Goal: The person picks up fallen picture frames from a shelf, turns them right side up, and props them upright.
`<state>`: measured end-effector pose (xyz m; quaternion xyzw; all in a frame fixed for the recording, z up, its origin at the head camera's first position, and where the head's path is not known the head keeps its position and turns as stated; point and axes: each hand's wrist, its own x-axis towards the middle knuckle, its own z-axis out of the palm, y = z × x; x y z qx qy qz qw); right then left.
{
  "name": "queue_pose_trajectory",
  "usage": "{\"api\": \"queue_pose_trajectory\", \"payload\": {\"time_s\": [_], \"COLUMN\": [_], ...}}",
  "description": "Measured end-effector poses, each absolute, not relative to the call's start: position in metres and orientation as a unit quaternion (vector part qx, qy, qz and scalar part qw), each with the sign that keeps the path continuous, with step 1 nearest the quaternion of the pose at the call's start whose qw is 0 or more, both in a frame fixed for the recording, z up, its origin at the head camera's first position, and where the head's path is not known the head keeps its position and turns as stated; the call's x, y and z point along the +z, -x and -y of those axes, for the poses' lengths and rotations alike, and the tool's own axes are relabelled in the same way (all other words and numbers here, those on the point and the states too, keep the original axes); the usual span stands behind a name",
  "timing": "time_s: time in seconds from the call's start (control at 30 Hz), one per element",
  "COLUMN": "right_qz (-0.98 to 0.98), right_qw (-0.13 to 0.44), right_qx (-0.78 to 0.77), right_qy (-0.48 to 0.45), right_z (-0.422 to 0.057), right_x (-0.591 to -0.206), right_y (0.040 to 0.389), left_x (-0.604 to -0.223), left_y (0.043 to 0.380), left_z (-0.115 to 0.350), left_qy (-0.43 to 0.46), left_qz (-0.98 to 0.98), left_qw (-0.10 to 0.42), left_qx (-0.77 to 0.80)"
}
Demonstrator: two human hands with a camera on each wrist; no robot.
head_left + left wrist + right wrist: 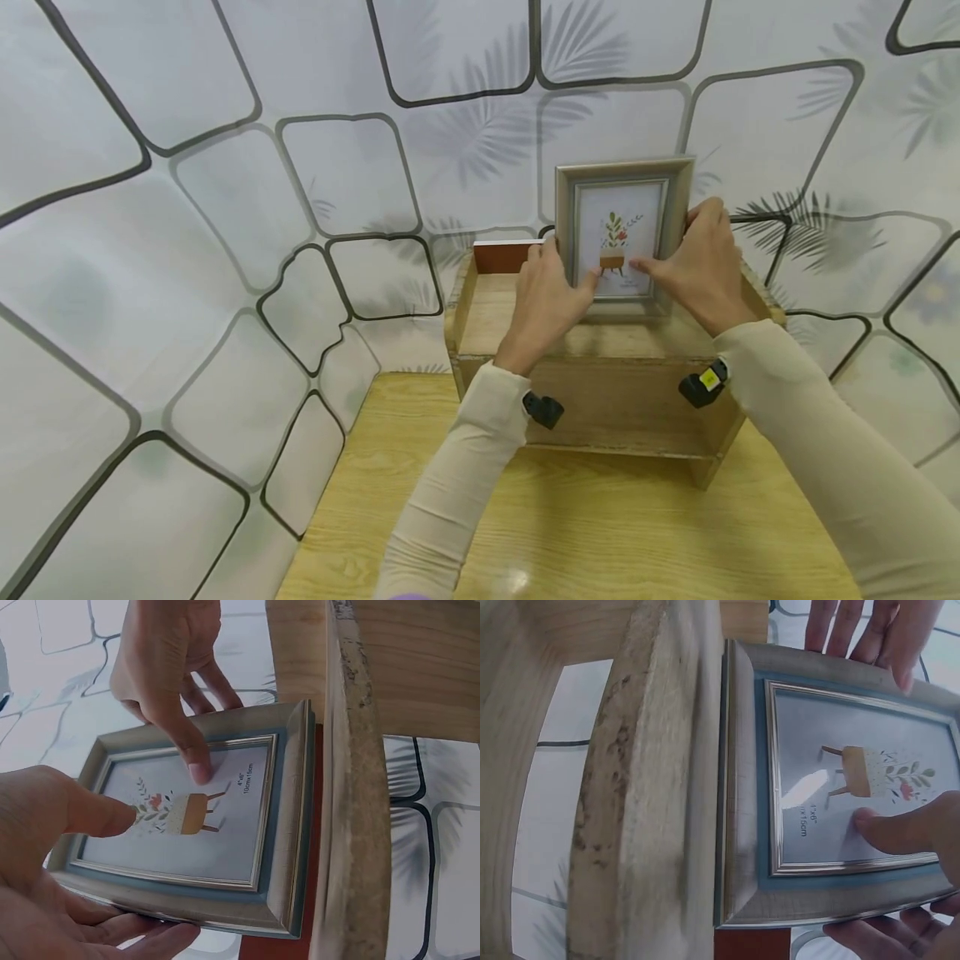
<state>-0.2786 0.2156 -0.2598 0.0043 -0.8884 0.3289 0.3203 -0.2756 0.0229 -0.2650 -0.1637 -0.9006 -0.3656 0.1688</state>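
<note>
A silver-beige picture frame (628,198) with a blue-grey inner border and a potted-plant print stands on the upper board of a small wooden shelf (491,321). My left hand (547,293) grips its left side, thumb over the front glass and fingers behind the edge. On the opposite side, my right hand (707,271) holds it the same way, its thumb (889,832) lying across the print. The left wrist view shows the frame's lower edge (289,847) right at the shelf's worn front edge (356,765).
A flat red-brown item (504,257) with a white top edge stands at the back left of the upper board. The shelf rests on a yellow wood-grain table (600,525). Patterned cloth walls (480,167) rise behind and to the left.
</note>
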Motion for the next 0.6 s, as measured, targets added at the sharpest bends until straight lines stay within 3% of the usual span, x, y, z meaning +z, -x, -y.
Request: {"api": "queue_pose_trajectory", "payload": {"time_s": [0.6], "right_qz": [0.867], "right_qw": [0.346], "right_qx": [0.358], "right_qy": [-0.017], "right_z": [-0.22], "right_x": [-0.27], "right_y": [0.284], "left_x": [-0.277], "left_y": [0.281], "left_z": [-0.024], "left_qy": [0.172], "left_qz": [0.867], "left_qw": [0.184], "left_qx": [-0.429]}}
